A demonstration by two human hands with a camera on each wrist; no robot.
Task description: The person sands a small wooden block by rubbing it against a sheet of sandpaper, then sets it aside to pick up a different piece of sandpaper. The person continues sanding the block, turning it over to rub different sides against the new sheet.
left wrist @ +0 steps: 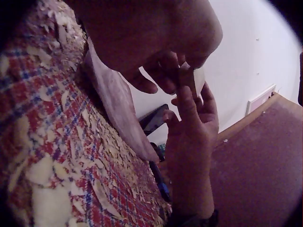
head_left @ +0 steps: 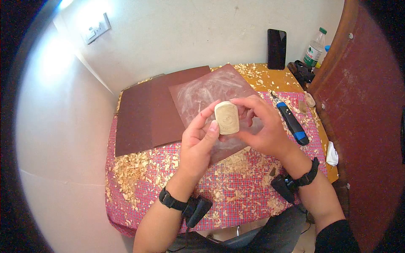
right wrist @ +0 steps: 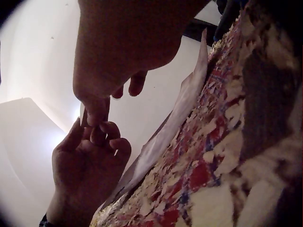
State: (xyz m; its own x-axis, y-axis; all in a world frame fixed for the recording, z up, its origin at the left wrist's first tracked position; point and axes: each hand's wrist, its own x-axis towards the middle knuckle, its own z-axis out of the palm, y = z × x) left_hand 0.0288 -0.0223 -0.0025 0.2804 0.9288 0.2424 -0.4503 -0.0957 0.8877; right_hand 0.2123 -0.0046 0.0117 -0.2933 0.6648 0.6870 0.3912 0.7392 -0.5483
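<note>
A pale, rounded wooden block (head_left: 227, 118) is held up between both hands, above a dusty brown sandpaper sheet (head_left: 198, 95). The left hand (head_left: 198, 141) grips its left side, the thumb on the near face. My right hand (head_left: 263, 126) pinches the right side, its index finger at the top edge and thumb near the bottom. In the left wrist view the block (left wrist: 199, 81) shows edge-on between the hands, the right hand (left wrist: 191, 137) below. The right wrist view shows the left hand (right wrist: 90, 165) from the palm side, with the block mostly hidden by fingers.
More brown sheets (head_left: 139, 114) lie at the left on a red checked cloth (head_left: 168, 202) strewn with shavings. A black and blue knife (head_left: 291, 122) lies at right. Behind stand a phone (head_left: 276, 49) and a bottle (head_left: 314, 49); a white crumpled item (head_left: 332, 154) lies at the right edge.
</note>
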